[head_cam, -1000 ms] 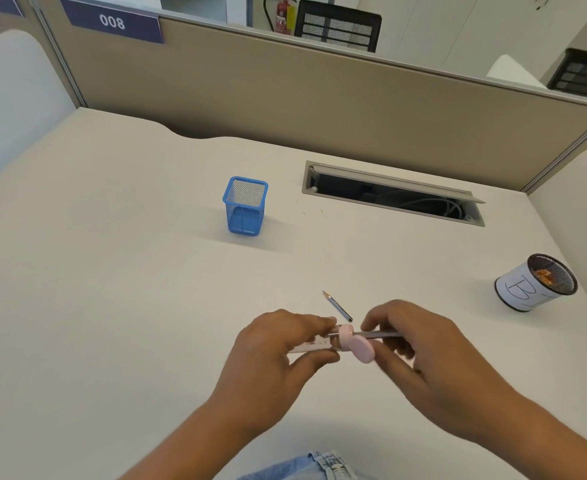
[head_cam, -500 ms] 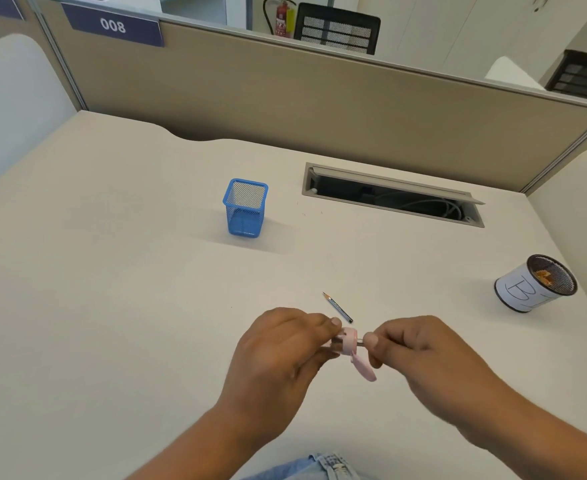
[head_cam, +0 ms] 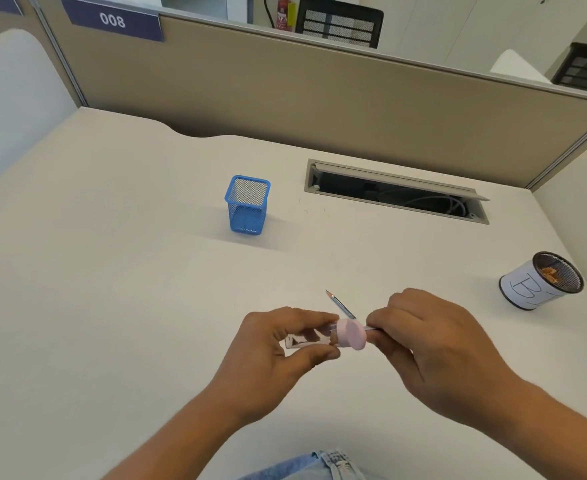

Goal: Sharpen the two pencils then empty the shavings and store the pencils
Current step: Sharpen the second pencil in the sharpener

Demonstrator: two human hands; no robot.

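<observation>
Low in the middle of the frame, the left hand (head_cam: 271, 344) grips the sharpener (head_cam: 333, 336), now turned so its clear box shows. The right hand (head_cam: 430, 337) pinches a pencil (head_cam: 371, 329) stuck in its pink end. Another pencil (head_cam: 340, 303) lies on the surface (head_cam: 112, 271) just behind.

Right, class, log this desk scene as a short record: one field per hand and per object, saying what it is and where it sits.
left hand: holds the clear sharpener with the pink cap
right hand: grips a pencil entering the cap
spare pencil: lying on the desk beyond the hands, tip pointed
blue cup: upright, mid-desk
black cup: right side, tilted, white label, orange bits inside
</observation>
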